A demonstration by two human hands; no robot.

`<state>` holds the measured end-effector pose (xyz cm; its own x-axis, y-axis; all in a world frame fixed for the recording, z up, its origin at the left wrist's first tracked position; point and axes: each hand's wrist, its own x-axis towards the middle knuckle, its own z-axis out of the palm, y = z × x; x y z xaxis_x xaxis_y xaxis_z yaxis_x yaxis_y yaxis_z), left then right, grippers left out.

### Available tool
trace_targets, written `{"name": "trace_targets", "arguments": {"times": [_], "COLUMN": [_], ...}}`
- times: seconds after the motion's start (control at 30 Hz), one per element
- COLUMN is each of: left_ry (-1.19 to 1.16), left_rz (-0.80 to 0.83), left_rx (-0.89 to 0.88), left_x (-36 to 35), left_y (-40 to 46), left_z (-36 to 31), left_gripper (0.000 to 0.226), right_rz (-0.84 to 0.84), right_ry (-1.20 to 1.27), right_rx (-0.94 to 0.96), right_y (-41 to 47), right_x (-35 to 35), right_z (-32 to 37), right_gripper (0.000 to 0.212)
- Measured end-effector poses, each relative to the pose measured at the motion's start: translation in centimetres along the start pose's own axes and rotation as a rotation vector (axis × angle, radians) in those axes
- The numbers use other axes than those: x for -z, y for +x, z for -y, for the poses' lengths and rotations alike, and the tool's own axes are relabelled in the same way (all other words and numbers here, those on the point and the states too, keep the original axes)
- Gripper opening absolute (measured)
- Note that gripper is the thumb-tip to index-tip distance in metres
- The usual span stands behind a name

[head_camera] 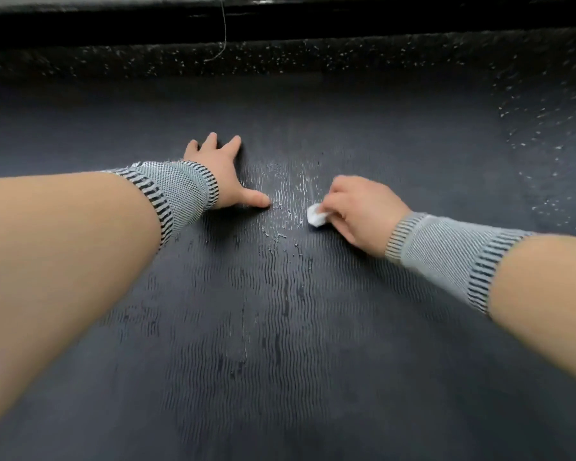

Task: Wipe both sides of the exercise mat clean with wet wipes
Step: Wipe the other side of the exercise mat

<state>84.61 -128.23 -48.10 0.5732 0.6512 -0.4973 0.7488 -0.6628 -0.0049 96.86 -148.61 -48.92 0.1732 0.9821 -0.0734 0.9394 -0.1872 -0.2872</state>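
Observation:
A dark grey exercise mat (280, 327) with a wavy ribbed texture fills most of the view, lying flat on the floor. Wet streaks glisten on it between my hands. My left hand (220, 171) presses flat on the mat, fingers spread and thumb pointing right. My right hand (363, 207) grips a small crumpled white wet wipe (316, 215) and holds it against the mat, just right of the wet patch. Both wrists wear grey striped bands.
Beyond the mat's far edge runs a black speckled floor (280, 58), which also shows at the right (546, 134). A black baseboard (313, 21) lines the wall at the top, with a thin cord (224, 28) hanging in front of it.

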Motion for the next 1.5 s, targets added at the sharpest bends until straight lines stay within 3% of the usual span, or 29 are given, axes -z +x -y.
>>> {"name": "trace_targets", "arguments": {"times": [0.13,0.33,0.57,0.8,0.9,1.13,1.33,1.5], "left_ry": [0.073,0.108,0.049,0.032,0.021,-0.004,0.006,0.002], "left_rz": [0.065,0.151,0.198,0.234,0.264,0.301,0.3,0.31], "left_rx": [-0.002,-0.008,0.011,0.016,0.013,0.01,0.0,0.0], "left_x": [0.5,0.0,-0.1,-0.3,-0.1,0.4,0.4,0.4], "left_y": [0.5,0.4,0.5,0.9,0.9,0.8,0.8,0.9], "left_z": [-0.5,-0.5,-0.4,-0.4,-0.4,-0.6,-0.6,-0.6], "left_gripper": [0.133,0.148,0.151,0.153,0.153,0.151,0.151,0.151], "right_rz": [-0.051,0.041,-0.088,-0.043,-0.103,-0.266,-0.224,-0.209], "right_ry": [-0.034,0.047,-0.064,0.004,-0.034,-0.057,-0.06,-0.088], "right_rx": [-0.128,0.113,-0.196,-0.006,-0.063,-0.408,-0.242,-0.328], "right_y": [2.5,-0.6,10.5,7.5,11.8,20.7,17.7,22.1], "right_x": [-0.1,-0.2,1.4,0.8,1.2,2.8,2.4,2.8], "right_z": [-0.9,-0.1,-3.8,-3.9,-5.8,-8.4,-7.9,-8.6], "right_gripper": [0.02,0.011,0.026,0.017,0.021,0.027,0.026,0.03]}}
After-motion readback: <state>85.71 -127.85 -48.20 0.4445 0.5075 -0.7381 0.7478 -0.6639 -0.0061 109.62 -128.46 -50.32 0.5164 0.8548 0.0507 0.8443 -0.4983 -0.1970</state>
